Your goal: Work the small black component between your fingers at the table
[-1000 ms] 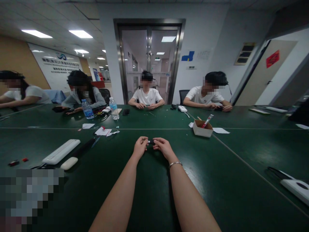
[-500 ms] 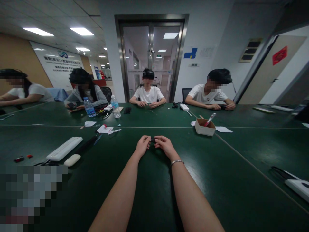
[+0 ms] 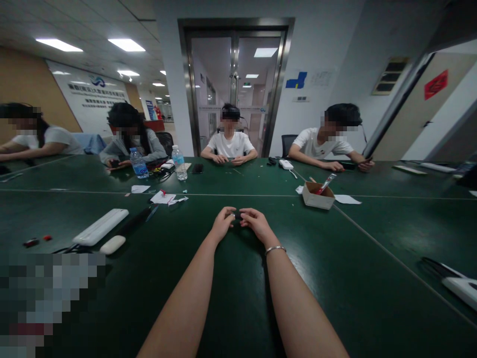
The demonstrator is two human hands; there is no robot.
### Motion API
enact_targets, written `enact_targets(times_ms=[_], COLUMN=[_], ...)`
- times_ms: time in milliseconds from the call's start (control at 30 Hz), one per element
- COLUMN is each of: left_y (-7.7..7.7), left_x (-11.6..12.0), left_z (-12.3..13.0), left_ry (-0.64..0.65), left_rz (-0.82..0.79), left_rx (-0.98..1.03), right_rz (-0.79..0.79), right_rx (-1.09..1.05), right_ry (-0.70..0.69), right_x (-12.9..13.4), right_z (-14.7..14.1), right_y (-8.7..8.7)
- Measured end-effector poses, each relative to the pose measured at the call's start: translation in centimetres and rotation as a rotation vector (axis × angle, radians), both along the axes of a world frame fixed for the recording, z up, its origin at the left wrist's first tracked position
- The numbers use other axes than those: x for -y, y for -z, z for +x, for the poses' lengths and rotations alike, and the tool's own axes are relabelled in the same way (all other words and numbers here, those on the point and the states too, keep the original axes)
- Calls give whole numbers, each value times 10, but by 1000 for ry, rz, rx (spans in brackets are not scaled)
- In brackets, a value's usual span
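Both my hands meet over the dark green table (image 3: 238, 288), in the middle of the view. Between them is a small black object (image 3: 237, 216) with a shiny metallic bit at its left end; it is too small to name. My left hand (image 3: 224, 223) pinches the left end between thumb and fingers. On the other end, my right hand (image 3: 256, 223) has its fingers and thumb closed, and a silver bangle (image 3: 276, 249) circles that wrist. My fingers cover part of the object.
Left of my arms lie a white power strip (image 3: 101, 227), a white computer mouse (image 3: 113, 244) and paper scraps (image 3: 163, 197). Ahead stand two water bottles (image 3: 179, 163) and, to the right, a small cardboard box (image 3: 318, 198). Several people sit across the table.
My hands stay at the small black object, with slight finger shifts. The view has tilted a little. The person at the right has moved one hand outward, away from the other.
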State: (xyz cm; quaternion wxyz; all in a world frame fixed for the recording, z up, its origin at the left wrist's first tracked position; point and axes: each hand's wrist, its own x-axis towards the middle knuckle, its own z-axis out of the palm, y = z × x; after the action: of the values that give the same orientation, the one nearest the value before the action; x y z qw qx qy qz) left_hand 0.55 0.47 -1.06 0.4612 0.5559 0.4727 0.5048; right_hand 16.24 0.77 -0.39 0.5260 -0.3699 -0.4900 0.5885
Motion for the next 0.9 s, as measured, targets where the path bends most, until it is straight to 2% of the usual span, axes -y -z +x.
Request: enact_targets(times_ms=[100, 167, 267, 633, 900], left_y=[2, 3, 3, -8, -1], left_x=[-1, -1, -2, 2, 1], left_z=[0, 0, -1, -2, -2], left_ry=[4, -18, -47, -36, -63], left_rz=[-35, -2, 6, -93, -3], left_rx=[-46, -72, -39, 2, -28], right_rz=[0, 4, 4, 1, -16], right_rx=[5, 6, 7, 6, -8], right_ry=[-1, -2, 4, 5, 3], right_x=[-1, -1, -1, 0, 1], right_z=[0, 0, 0, 0, 0], right_y=[1, 1, 1, 0, -1])
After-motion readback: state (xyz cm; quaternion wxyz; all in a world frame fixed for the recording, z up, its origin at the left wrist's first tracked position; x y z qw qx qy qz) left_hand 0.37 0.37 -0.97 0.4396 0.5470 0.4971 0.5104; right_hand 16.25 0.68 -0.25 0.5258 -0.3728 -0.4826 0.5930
